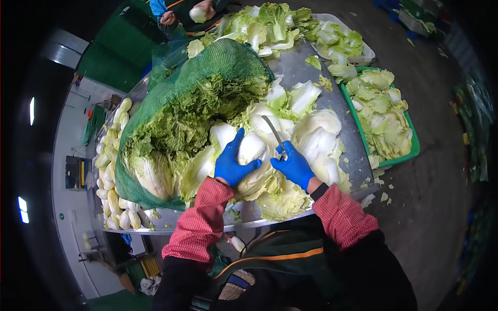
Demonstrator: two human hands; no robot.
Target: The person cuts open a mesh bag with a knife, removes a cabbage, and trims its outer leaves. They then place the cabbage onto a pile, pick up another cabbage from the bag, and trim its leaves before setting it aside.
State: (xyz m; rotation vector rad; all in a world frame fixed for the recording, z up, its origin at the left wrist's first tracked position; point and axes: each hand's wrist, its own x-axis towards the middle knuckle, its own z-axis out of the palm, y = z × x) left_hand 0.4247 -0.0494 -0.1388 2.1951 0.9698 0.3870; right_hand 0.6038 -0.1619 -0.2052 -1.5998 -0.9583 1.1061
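My left hand (234, 163), in a blue glove, curves its thumb and fingers about the white stem end of a napa cabbage (251, 147) on the metal table. The cabbage's leafy part points toward me, beneath and between my hands. In my right hand (293, 167), also gloved in blue, is a knife (273, 130) with a thin curved blade. Its fingers are closed on the handle, and the blade points up and away to the left. Loose cabbage leaves (317, 133) lie right beside this hand, and more are spread under both wrists.
A green mesh sack (202, 65) full of napa cabbages spreads over the table's left. Trimmed cabbages (111, 160) are piled beyond it. A green crate (413, 147) and a white tub (367, 51) of leaves stand right. Across the table, another person's hand (202, 10) holds a cabbage.
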